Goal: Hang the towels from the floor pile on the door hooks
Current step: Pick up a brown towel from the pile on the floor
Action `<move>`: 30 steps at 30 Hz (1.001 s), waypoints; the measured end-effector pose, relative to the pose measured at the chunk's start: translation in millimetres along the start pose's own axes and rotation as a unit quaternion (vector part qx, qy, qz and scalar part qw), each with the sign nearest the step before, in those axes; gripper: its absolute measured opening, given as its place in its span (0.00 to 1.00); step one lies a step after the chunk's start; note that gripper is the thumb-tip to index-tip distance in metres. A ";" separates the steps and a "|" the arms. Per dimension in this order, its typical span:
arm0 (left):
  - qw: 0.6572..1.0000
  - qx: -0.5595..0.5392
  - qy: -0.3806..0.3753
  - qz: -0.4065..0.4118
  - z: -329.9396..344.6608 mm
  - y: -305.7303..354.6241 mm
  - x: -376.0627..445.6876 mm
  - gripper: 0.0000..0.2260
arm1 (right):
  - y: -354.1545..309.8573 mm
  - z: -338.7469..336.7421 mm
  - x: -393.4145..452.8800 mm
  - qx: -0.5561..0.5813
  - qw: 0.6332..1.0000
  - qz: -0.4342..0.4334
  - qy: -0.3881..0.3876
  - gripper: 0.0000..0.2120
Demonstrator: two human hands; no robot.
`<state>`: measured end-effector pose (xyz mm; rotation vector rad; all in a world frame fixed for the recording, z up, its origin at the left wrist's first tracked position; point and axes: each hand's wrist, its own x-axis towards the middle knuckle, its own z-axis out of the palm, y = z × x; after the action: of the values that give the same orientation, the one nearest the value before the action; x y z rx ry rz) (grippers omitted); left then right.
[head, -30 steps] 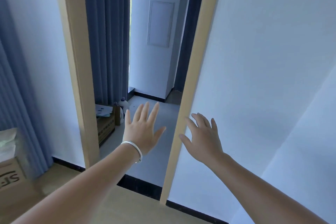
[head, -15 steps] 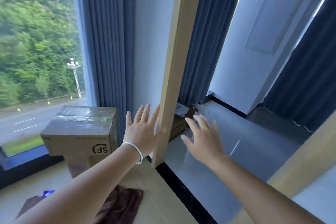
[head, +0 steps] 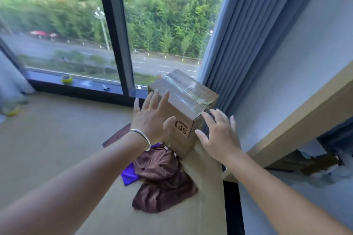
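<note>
While brown towels lie below, both hands, left and right, reach forward spread, holding nothing.

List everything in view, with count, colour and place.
brown towel: one, crumpled on the floor beside the box
purple towel: one, partly under the brown towel
cardboard box: one, tan, taped top, by the curtain
curtain: one, blue, right of the window
tape roll: one, yellow-green, on the window sill
left hand: fingers spread, silver bracelet, holding nothing
right hand: fingers spread, holding nothing
</note>
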<state>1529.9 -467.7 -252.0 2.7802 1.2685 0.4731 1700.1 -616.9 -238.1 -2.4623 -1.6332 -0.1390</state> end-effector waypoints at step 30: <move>0.909 -0.100 -0.286 -0.286 587.0 -192.5 -170.4 0.33 | -10.2 625.5 10.7 -0.051 0.928 -0.160 -0.332 0.29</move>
<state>1457.7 -419.4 -886.9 1.9942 1.6330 -0.2257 1680.4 -476.1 -847.5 -2.4382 -2.3318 0.6569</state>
